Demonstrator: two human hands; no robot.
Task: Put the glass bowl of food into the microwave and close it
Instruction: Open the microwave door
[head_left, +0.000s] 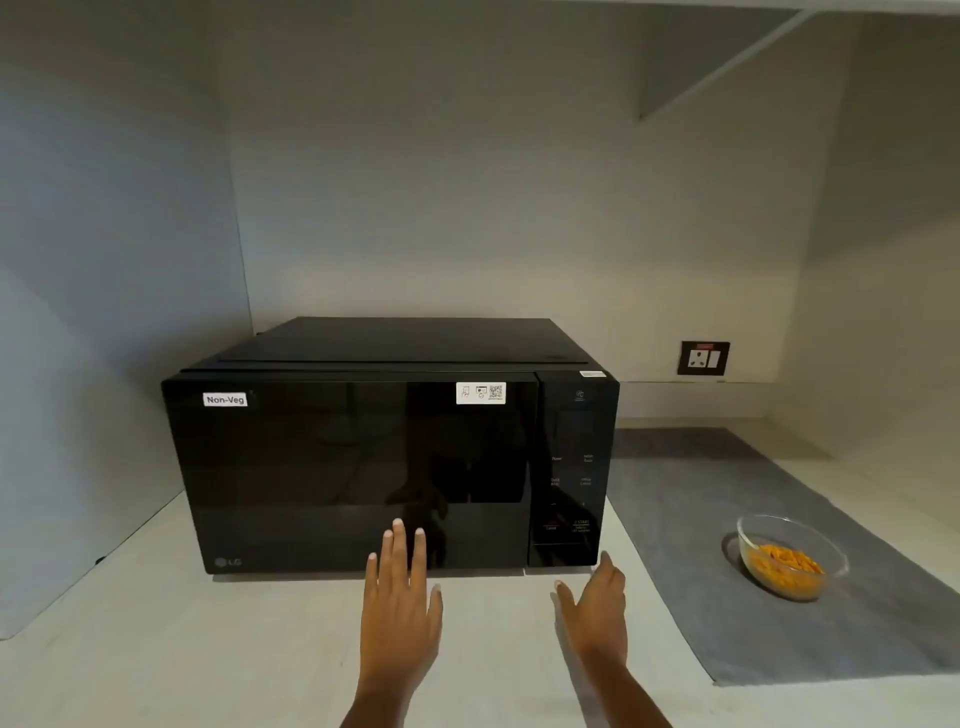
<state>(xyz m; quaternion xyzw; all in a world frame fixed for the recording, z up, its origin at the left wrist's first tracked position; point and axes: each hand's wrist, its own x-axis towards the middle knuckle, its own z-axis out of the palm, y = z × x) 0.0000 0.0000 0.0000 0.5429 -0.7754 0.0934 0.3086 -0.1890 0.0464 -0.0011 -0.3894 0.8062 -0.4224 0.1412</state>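
**Door shut, bowl waiting**

Your left hand (400, 597) and right hand (597, 605) hover spread and empty before the black LG microwave (363, 467). Open its door first; the handle is probably hidden. The glass bowl of food (787, 556) sits at three o'clock on the grey mat (691, 571), atop the pale countertop (156, 623).

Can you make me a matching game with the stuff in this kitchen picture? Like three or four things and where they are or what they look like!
Things:
1. microwave
2. glass bowl
3. wall socket
4. left hand

Descriptions:
A. sits on the grey mat, with orange food inside
B. black, door shut, with a Non-Veg sticker
C. open, fingers spread in front of the door
D. on the wall, behind and to the right of the microwave

Pairs: 1-B, 2-A, 3-D, 4-C
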